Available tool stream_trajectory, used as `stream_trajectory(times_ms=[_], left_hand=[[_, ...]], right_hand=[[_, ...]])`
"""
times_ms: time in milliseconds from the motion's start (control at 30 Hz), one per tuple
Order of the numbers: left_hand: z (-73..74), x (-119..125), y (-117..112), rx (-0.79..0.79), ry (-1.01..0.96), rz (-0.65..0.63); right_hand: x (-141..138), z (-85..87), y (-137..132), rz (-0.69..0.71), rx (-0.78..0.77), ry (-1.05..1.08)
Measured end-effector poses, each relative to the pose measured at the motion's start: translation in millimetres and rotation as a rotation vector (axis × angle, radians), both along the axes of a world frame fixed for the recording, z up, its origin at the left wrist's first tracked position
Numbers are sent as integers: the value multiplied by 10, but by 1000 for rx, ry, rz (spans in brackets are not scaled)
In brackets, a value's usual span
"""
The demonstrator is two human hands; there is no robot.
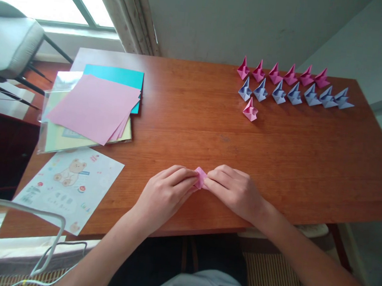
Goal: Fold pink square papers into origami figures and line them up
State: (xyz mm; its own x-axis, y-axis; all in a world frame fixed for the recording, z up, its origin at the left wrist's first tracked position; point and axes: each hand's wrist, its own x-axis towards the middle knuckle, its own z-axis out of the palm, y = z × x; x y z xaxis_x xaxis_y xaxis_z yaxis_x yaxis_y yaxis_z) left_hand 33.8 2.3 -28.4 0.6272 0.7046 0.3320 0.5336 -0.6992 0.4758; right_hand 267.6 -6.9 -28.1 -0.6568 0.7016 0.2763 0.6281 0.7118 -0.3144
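Observation:
A small folded piece of pink origami paper is held just above the wooden table, near its front edge. My left hand pinches its left side, fingers closed. From the other side my right hand grips the right part between thumb and fingers. Both hands cover much of the paper, so only its pointed top and middle show. Farther back stands a finished-looking pink origami figure with a pointed tip.
Behind it are a row of lilac origami figures and a row of deep pink ones. On the left lie pink paper sheets, teal paper and a bear-printed sheet. A white chair stands beyond the table's left side.

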Motion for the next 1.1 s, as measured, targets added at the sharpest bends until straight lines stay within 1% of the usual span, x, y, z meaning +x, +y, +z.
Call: stream_trajectory(times_ms=[67, 167, 467, 567, 700, 933, 1100], left_hand=[[-4, -12, 7, -4, -3, -11], [-12, -5, 3, -2, -16, 3], [14, 84, -36, -52, -18, 129], [20, 101, -48, -52, -22, 143], [21, 114, -65, -50, -23, 140], [8, 97, -52, -73, -58, 133], [5, 105, -49, -122, -99, 175]], right_hand=[[-21, 4, -12, -17, -11, 23], [-66, 11, -43, -83, -36, 68], [-266, 18, -150, -365, -158, 191], [-330, 22, -188, -402, -173, 213], [-387, 24, -235, -451, -229, 285], [-434, 47, -220, -547, -270, 328], [-464, 69, -237, -586, -281, 331]])
